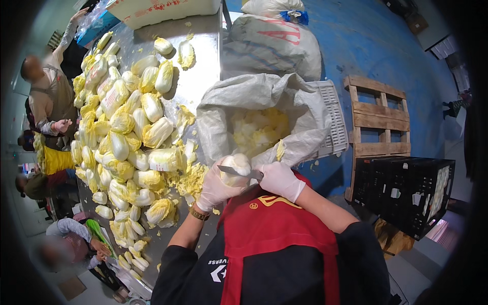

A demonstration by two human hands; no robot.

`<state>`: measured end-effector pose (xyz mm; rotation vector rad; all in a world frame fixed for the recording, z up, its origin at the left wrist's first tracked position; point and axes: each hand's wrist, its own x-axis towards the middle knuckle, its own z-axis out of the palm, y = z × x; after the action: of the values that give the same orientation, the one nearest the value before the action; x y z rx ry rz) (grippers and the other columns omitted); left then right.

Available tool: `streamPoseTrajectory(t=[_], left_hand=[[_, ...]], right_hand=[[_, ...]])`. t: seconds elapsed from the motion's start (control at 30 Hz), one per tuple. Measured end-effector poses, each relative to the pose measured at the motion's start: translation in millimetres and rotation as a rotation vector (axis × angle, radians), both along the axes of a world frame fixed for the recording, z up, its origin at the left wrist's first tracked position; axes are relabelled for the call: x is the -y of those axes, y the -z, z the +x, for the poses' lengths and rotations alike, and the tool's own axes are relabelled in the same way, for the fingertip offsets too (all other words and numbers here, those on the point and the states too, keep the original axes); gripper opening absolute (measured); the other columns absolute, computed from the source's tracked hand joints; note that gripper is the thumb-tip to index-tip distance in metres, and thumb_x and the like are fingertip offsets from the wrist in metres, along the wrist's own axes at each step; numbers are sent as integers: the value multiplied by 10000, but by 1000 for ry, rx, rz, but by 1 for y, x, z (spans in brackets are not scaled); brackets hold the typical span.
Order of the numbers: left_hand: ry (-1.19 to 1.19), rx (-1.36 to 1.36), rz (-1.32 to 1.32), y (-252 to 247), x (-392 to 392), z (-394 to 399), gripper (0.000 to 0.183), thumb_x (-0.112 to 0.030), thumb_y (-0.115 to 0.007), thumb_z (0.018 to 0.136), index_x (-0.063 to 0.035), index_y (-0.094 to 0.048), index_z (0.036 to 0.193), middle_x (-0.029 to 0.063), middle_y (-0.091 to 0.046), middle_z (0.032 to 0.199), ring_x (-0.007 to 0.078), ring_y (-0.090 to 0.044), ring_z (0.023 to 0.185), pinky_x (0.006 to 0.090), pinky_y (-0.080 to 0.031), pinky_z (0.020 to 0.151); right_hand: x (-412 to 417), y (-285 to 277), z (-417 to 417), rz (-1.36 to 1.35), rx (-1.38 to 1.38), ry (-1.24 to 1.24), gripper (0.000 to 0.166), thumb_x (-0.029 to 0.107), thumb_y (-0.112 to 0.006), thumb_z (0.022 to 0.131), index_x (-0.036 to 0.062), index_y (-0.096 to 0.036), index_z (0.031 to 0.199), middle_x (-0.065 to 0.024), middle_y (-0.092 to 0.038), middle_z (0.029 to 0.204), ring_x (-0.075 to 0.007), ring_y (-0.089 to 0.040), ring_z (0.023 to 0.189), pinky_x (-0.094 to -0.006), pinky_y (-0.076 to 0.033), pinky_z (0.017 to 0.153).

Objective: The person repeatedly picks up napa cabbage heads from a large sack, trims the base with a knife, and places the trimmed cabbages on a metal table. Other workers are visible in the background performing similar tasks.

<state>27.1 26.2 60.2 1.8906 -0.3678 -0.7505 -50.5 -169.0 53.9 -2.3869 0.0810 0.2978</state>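
Note:
My gloved left hand [219, 189] grips a napa cabbage [238, 164], its pale base turned up. In my gloved right hand [281, 180] is a knife [241, 172], its blade lying across the cabbage's base. Just beyond both hands gapes a white woven sack [244, 91], holding yellow and white cabbage trimmings [261, 127]. A loose yellow leaf [280, 150] clings to the sack's near rim. To the left, a large heap of napa cabbages [120, 145] covers much of the metal table [206, 49], some wrapped in printed plastic. Torn outer leaves [192, 179] lie beside my left hand.
A white foam box [164, 13] stands on the table's far end. Behind the open sack are filled sacks [270, 45] and a white plastic crate [331, 114]. A wooden pallet [379, 122] and black crates [400, 194] are at right. Several people [53, 95] stand across the table.

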Motion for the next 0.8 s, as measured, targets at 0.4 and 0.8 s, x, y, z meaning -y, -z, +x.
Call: streamPoseTrajectory(t=[0.4, 0.8], left_hand=[[-141, 54, -180, 7, 25, 2, 828, -144, -841, 581, -24, -433, 1291, 100, -585, 1169, 186, -571, 1077, 320, -463, 942], [-281, -223, -668, 29, 47, -9, 710, -387, -614, 859, -19, -314, 1387, 119, -478, 1296, 206, -487, 1186, 336, -395, 1003]], right_hand=[[68, 43, 2, 133, -222, 294, 393, 358, -633, 821, 9, -676, 995, -177, -686, 913, -299, -671, 872, -365, -516, 809], [5, 3, 31, 587, 117, 405, 527, 337, -742, 735, -4, -611, 1114, -171, -678, 978, -260, -670, 892, -330, -511, 809]])
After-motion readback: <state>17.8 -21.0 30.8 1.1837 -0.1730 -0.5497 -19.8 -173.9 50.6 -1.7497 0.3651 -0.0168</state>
